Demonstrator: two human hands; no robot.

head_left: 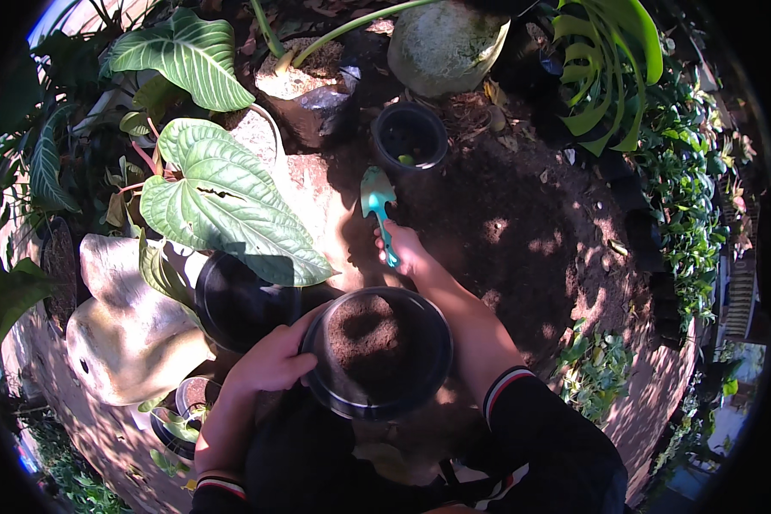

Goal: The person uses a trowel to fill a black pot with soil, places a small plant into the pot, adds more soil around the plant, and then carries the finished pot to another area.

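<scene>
My left hand grips the left rim of a round black plant pot, its thumb over the edge. Dark soil lies inside that pot. Ahead of it, my right hand is closed round the handle of a teal garden trowel. The trowel's blade points away from me, over the ground and just short of a smaller black pot. A small green bit lies inside the smaller pot.
A large heart-shaped leaf hangs over another black pot at the left. Beside it sits a pale smooth rock. A grey boulder and a potted plant stand at the back. Leafy plants line the right.
</scene>
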